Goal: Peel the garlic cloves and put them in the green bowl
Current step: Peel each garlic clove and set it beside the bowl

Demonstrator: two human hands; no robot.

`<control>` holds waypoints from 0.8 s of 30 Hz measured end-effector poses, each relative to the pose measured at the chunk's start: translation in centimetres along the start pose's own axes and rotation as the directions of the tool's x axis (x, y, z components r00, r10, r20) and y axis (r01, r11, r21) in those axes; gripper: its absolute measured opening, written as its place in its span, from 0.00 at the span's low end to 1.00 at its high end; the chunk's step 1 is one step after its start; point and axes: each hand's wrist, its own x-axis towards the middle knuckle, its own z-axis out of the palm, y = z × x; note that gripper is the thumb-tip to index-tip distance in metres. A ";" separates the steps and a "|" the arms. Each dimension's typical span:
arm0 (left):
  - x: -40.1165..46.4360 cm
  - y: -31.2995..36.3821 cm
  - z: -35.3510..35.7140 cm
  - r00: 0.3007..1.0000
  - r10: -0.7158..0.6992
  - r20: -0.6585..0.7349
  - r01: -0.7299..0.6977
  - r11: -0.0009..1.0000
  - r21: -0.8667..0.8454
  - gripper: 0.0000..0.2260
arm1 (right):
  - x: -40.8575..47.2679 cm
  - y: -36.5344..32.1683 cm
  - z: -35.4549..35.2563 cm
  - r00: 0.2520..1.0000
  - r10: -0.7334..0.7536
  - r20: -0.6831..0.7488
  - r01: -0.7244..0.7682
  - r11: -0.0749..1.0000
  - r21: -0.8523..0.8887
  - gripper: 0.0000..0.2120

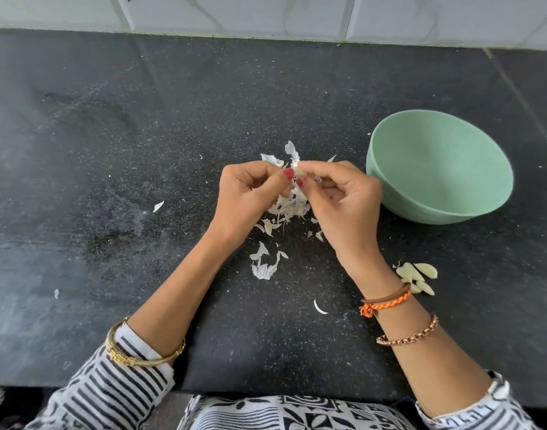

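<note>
Both hands meet above the middle of the black counter. My left hand (250, 193) and my right hand (343, 197) pinch one small garlic clove (298, 171) between thumbs and fingertips, with bits of white skin sticking up from it. A heap of torn garlic skins (289, 207) lies on the counter under the hands. The green bowl (439, 169) stands to the right of my right hand, and nothing shows inside it. Several peeled cloves (418, 276) lie on the counter beside my right wrist.
Loose skin flakes (264, 263) are scattered toward the counter's front, and single flakes (158, 206) lie farther left. A white tiled wall (266, 13) bounds the counter at the back. The counter's front edge (266, 391) runs just before my body.
</note>
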 end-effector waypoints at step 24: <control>0.1 0.1 0.4 0.990 -0.131 -0.051 0.127 0.989 -0.082 0.12 | 0.0 1.0 -0.1 0.978 -0.205 0.044 0.210 0.956 -0.204 0.08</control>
